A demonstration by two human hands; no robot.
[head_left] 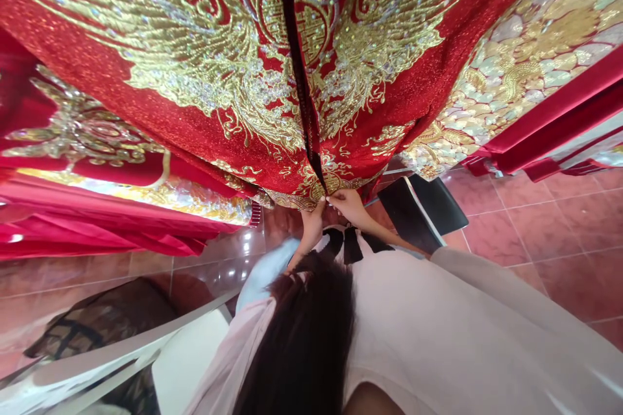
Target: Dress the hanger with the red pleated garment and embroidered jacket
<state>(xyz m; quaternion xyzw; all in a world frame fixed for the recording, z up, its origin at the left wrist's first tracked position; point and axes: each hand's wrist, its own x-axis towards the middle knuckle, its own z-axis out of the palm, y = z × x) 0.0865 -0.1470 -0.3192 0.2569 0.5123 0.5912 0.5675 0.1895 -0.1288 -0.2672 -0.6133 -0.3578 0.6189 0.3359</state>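
Note:
A red garment (272, 172) with gold embroidery and sparkling stones hangs in front of me. Down its middle runs a narrow dark opening (302, 87) with a trimmed edge, which looks like a zip or lace; I cannot tell which. At the lower end of this opening, my left hand (312, 225) pinches the garment's edge. My right hand (348, 205) is closed at the same spot, its thumb and finger pressed together on the edge close to the left fingertips. Any small part between the fingers is hidden.
More red and gold garments hang at the left (92, 123) and right (525, 58). A black flat-sided object (411, 214) stands on the tiled floor (545, 227) to my right. Behind me on the left are a dark bag (107, 318) and a white frame (189, 363).

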